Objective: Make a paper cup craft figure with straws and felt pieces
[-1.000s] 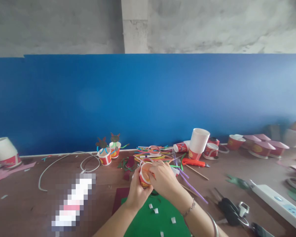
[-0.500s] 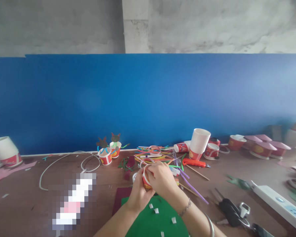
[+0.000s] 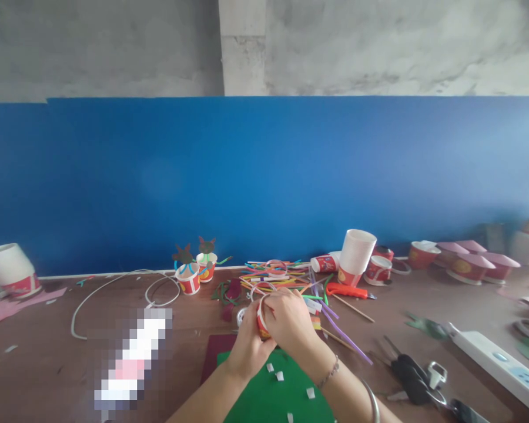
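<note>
A red and white paper cup is held tilted over the near middle of the table. My left hand wraps round its left side and base. Across the cup's rim and right side lies my right hand, its fingers curled in against the cup. The fingertips of that hand are hidden, so whether they pinch anything else inside cannot be made out. Below both hands lies a green sheet with several small white bits on it. A roll of tape rests just left of the cup.
Behind my hands are a heap of colourful pipe cleaners, two decorated cups, a cup stack and an orange utility knife. At right lie keys and a power strip. A blue wall panel stands behind.
Both hands stay nearly in place on the cup. The cup and my right wrist have shifted only very slightly; everything on the table is unchanged.
</note>
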Demonstrator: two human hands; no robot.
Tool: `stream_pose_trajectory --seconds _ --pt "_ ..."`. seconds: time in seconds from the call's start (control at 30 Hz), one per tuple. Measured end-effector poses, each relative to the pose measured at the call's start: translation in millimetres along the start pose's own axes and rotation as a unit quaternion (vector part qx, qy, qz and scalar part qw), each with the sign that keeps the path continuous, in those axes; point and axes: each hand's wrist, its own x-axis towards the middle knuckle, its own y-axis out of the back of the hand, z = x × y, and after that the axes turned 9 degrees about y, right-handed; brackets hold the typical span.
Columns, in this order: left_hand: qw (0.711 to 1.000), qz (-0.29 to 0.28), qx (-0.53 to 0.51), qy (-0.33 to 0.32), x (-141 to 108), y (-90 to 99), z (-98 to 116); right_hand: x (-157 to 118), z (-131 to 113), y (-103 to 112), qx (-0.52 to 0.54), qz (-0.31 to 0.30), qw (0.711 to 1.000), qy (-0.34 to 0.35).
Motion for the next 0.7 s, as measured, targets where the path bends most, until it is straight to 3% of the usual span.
stream_pose_trajectory --seconds 0.27,0.43,0.7 --pt "0.998 0.046 0.044 0.009 -1.5 -1.0 -6.3 5.8 12.0 2.3 0.115 -0.03 0.989 -0.087" --pt "0.998 0.037 0.048 0.008 -1.6 -1.1 -3.1 5.4 13.4 1.8 0.142 -0.033 0.987 -0.073" --pt "0.999 0.023 0.028 0.0 0.3 -2.0 1.0 2.6 4.1 -8.4 0.071 0.036 0.996 -0.035"
